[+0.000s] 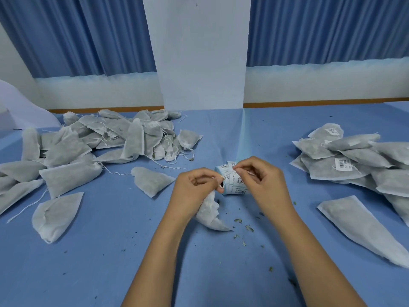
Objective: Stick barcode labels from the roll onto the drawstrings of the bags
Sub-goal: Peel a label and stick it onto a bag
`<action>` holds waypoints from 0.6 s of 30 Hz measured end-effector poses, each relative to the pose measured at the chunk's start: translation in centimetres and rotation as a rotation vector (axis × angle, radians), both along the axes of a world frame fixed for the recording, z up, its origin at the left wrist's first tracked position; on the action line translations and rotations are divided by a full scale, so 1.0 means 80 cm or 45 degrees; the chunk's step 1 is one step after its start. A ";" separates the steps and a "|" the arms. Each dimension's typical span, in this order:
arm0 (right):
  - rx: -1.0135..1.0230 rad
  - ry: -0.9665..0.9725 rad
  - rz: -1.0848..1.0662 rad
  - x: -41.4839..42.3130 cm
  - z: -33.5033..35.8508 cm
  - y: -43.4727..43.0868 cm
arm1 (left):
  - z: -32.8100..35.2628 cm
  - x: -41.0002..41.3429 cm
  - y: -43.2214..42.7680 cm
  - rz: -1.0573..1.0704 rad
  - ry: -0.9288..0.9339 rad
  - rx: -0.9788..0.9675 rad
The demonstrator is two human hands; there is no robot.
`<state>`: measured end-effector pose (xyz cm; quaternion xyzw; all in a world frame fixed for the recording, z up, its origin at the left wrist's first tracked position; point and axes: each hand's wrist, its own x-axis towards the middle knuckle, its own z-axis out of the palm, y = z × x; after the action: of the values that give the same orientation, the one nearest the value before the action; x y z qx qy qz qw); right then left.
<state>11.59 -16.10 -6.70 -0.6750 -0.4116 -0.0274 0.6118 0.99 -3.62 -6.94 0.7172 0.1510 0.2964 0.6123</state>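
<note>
Now, roll (235, 185): lying on table (110, 262) between hands, white barcode labels showing.
Left hand (194, 187): fingers (219, 190) gripping a white bag (210, 216) by its neck.
Right hand (263, 180): fingertips (238, 171) pinching a label (232, 166) above roll.

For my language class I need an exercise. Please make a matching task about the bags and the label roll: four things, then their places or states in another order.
1. label roll
2. held bag
3. left pile
4. right pile

a. some bags carry barcode labels
b. hangs from the left hand
c. no labels visible, strings loose
d. on the table, right hand pinching a label on it

Pairs: 1-d, 2-b, 3-c, 4-a
</note>
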 end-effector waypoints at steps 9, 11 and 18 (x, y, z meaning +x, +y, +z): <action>-0.218 0.163 0.186 -0.013 -0.009 0.011 | -0.003 -0.001 -0.003 0.230 -0.164 0.178; -0.247 0.152 0.201 -0.012 -0.008 0.010 | -0.003 -0.001 -0.003 0.200 -0.143 0.164; -0.072 0.052 0.124 -0.017 -0.008 0.011 | -0.004 -0.001 -0.001 0.156 -0.104 0.202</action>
<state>10.24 -15.22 -7.31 -0.6716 -0.4319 0.0280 0.6014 0.90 -3.73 -7.27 0.7403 0.1454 0.3732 0.5399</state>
